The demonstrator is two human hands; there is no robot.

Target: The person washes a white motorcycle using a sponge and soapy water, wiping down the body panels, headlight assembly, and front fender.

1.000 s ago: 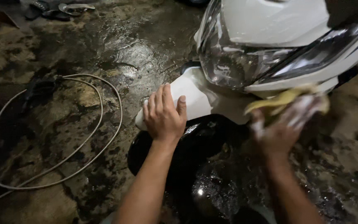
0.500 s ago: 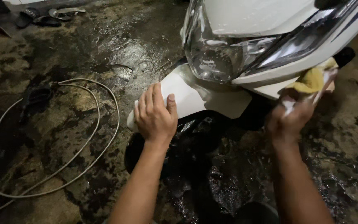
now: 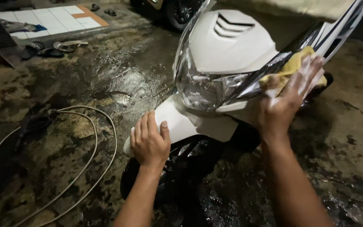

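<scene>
A white scooter (image 3: 232, 46) stands front-on in the head view, its headlight (image 3: 206, 90) wet and soapy. My left hand (image 3: 149, 142) rests flat on the white front fender (image 3: 190, 124), fingers together, above the black front wheel (image 3: 181, 172). My right hand (image 3: 288, 98), covered in suds, presses a yellow cloth (image 3: 290, 67) against the right side of the front panel beside the headlight.
The concrete floor (image 3: 106, 75) is wet and stained. A pale hose (image 3: 93, 138) loops on the ground at the left. Sandals (image 3: 51, 47) lie by a tiled step (image 3: 47, 19) at the top left. Another vehicle's wheel (image 3: 181, 12) stands behind the scooter.
My right hand with the cloth has moved up along the front panel beside the headlight. My left hand stays on the fender. The camera has tilted up, showing more of the scooter.
</scene>
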